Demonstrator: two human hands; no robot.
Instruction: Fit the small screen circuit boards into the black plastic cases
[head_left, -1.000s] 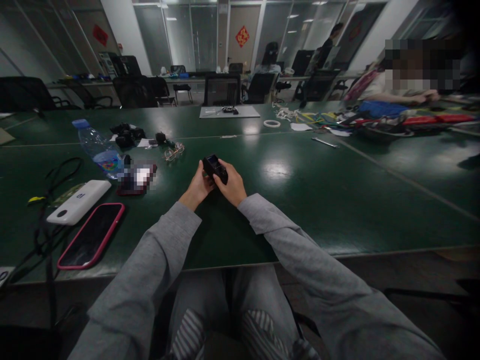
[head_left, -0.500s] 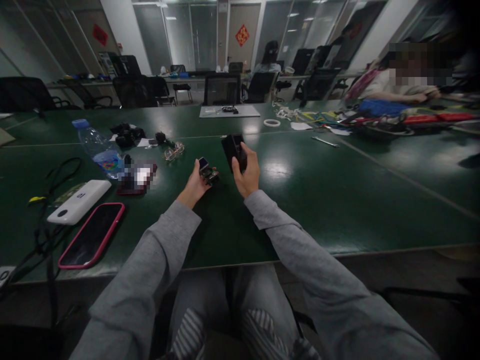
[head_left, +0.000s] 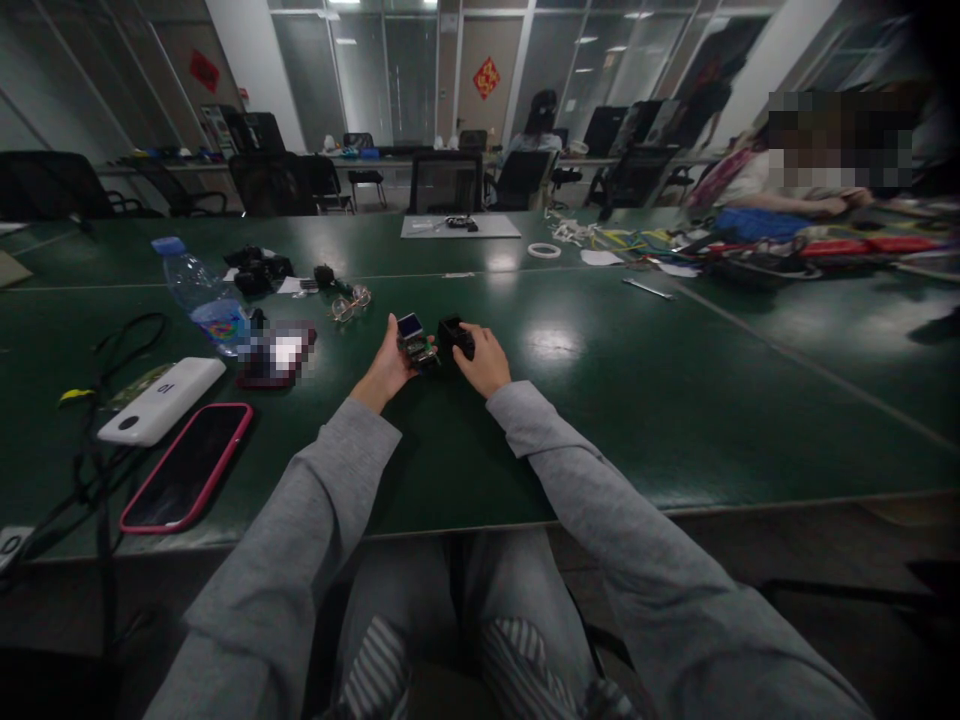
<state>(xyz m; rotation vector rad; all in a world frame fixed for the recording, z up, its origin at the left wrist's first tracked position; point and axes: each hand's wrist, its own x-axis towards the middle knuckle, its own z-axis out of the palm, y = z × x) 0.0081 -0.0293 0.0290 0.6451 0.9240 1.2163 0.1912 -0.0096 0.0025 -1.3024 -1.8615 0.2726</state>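
Small electronic module (head_left: 412,338), with a bluish screen on top and board parts showing below: held in the left hand (head_left: 390,365), fingers closed around its lower part, just above the bench (head_left: 675,400). Black casing (head_left: 452,338) just beside it to the right: right hand (head_left: 484,362) closed over it, casing low, at or on the bench surface; contact with the bench cannot be told. Module and casing sit close, a narrow gap between them. Both forearms in grey sleeves, reaching out over the near bench edge.

Left of the hands: a pair of glasses (head_left: 349,303), then a plastic water bottle (head_left: 196,295) lying tilted, blue cap away from the viewer. Nearer the bench edge, a white power bank (head_left: 161,400) and a phone in a pink case (head_left: 186,467), screen dark, side by side. Black cables (head_left: 112,345) loop past them at far left.

Farther back, middle: a grey mat (head_left: 459,226) with small dark parts on it, and a roll of tape (head_left: 544,250) to its right. Far right: another person's arm resting on the bench among coloured cables (head_left: 750,245).
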